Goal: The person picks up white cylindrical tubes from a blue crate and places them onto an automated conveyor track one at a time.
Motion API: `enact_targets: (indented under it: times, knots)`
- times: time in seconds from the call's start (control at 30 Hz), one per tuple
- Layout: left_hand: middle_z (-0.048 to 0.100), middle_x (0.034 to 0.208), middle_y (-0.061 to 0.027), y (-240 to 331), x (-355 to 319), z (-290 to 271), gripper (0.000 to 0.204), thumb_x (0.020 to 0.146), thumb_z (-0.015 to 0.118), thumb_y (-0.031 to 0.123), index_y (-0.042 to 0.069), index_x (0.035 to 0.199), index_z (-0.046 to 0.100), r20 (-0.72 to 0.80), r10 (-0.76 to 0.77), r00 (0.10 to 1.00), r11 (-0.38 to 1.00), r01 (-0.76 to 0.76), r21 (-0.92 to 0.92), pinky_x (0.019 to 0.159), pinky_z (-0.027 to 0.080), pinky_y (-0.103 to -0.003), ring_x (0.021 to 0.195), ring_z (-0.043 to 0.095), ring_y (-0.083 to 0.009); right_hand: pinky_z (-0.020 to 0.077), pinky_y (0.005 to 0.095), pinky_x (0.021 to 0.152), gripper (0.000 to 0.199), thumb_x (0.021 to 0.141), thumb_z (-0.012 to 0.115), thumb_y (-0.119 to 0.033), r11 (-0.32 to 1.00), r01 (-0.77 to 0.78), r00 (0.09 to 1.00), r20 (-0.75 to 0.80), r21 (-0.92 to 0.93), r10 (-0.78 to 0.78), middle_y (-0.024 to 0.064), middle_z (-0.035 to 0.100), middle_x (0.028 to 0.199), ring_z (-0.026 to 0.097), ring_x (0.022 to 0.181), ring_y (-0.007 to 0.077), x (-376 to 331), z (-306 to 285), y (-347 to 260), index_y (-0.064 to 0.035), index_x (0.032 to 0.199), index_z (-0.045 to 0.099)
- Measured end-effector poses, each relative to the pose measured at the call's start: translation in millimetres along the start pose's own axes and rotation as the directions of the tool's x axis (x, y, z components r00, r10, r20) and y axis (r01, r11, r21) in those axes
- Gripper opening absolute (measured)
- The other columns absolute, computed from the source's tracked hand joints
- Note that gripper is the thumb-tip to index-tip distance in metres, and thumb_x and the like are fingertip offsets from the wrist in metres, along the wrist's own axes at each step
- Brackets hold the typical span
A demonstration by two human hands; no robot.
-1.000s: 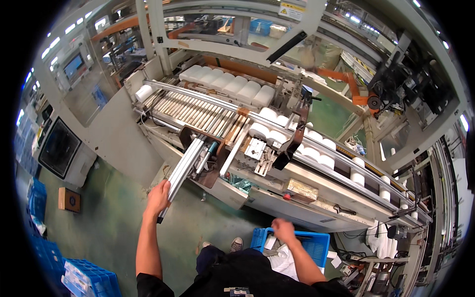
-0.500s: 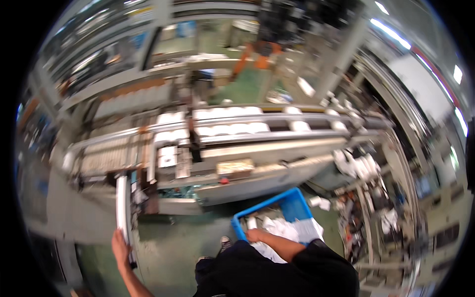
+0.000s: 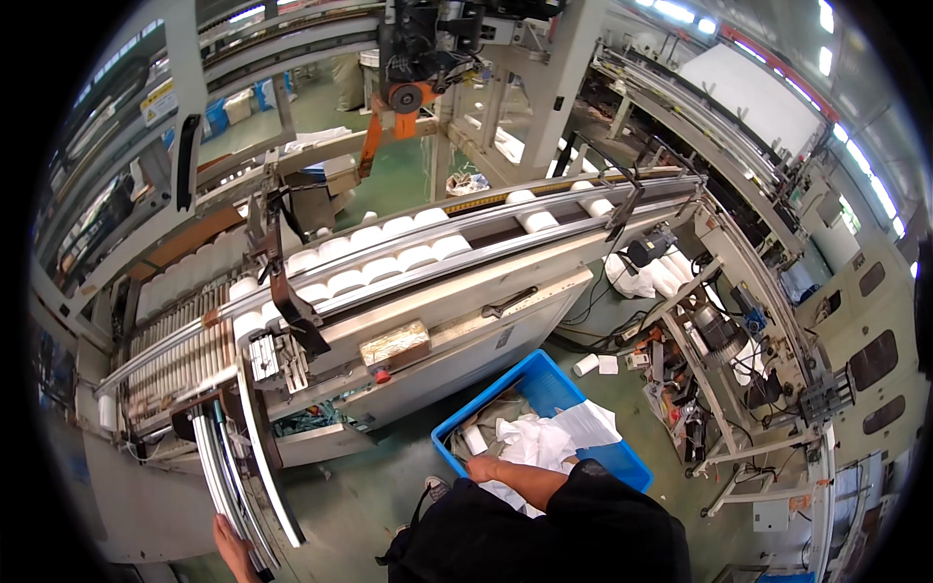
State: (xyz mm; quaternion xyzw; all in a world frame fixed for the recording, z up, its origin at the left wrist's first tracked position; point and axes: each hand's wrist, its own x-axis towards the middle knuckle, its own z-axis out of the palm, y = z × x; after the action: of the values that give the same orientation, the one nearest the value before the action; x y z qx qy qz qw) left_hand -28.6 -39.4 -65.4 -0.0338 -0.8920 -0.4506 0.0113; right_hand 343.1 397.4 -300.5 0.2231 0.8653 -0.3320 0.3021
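At the lower left, my left hand (image 3: 231, 546) is closed on the outer edge of a shiny metal rail (image 3: 216, 476) that slopes down from the machine. My right hand (image 3: 481, 468) reaches into a blue plastic bin (image 3: 637, 474), its fingers curled and partly hidden. Beside it in the bin are a small white roll (image 3: 474, 439) and a crumpled heap of white paper (image 3: 533, 443). I cannot make out what, if anything, the right hand grips. Two rows of white rolls (image 3: 381, 255) lie between the rails of the conveyor (image 3: 428, 275) ahead.
A tape-wrapped block (image 3: 395, 344) and a wrench (image 3: 509, 302) rest on the machine's ledge. Loose white rolls (image 3: 586, 364) lie on the green floor beyond the bin. A metal frame with a motor (image 3: 714, 330) stands at the right. An orange machine part (image 3: 404, 124) hangs overhead.
My view has swung to the right, and the picture is sharper. My left hand sits lower, near the rail's lower end. The right hand remains in the blue bin.
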Motion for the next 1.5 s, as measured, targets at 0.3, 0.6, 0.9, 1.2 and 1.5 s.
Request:
enact_targets:
  times: [0.3,0.6,0.9,1.2,1.5]
  knots:
    - [0.057,0.115,-0.0275,25,0,-11,0.049,0.095,0.045,0.036,-0.004,0.123,0.052,0.161,-0.006,0.987,0.918,-0.058,0.391,0.093,0.041,-0.045,0.106,0.053,-0.0424,0.0503,0.0467,0.078,0.032,0.08,0.052,-0.027,0.983,-0.167,0.985,-0.026,0.071,0.169,0.0184,0.067,0.099,0.064,0.093,0.0357,-10,-10,6,-0.005,0.095,0.069]
    - [0.054,0.121,-0.0223,-43,33,-30,0.062,0.099,0.037,0.044,-0.007,0.134,0.039,0.301,0.01,0.954,0.992,-0.048,0.12,0.084,0.048,-0.04,0.099,0.057,-0.0306,0.0504,0.0441,0.081,0.026,0.08,0.052,-0.025,0.934,-0.221,0.954,-0.137,0.28,0.267,0.0151,0.067,0.103,0.063,0.098,0.0325,-39,-10,-2,-0.0115,0.096,0.068]
    - [0.048,0.13,-0.023,74,13,56,0.063,0.099,0.037,0.045,-0.004,0.139,0.034,0.474,0.174,0.863,0.976,-0.216,0.035,0.09,0.046,-0.04,0.11,0.053,-0.0327,0.0502,0.0444,0.083,0.03,0.079,0.053,-0.02,0.776,-0.404,0.853,-0.107,0.485,0.511,0.0192,0.066,0.103,0.063,0.098,0.0351,-105,68,21,-0.0028,0.099,0.068]
    - [0.047,0.132,-0.0231,113,13,104,0.064,0.099,0.037,0.045,-0.004,0.139,0.034,0.57,0.279,0.773,0.955,-0.285,-0.08,0.091,0.046,-0.041,0.112,0.052,-0.0328,0.0498,0.0449,0.085,0.032,0.081,0.051,-0.022,0.631,-0.42,0.772,-0.108,0.653,0.626,0.019,0.065,0.108,0.062,0.102,0.0355,-134,143,-31,-0.0043,0.1,0.068]
    - [0.045,0.133,-0.0231,108,21,99,0.064,0.098,0.037,0.045,-0.003,0.139,0.033,0.602,0.316,0.733,0.943,-0.312,-0.115,0.092,0.046,-0.041,0.113,0.051,-0.033,0.0499,0.0472,0.083,0.032,0.083,0.053,-0.025,0.616,-0.427,0.764,-0.1,0.662,0.637,0.0216,0.065,0.105,0.062,0.101,0.0377,-153,184,-79,-0.0027,0.1,0.068]
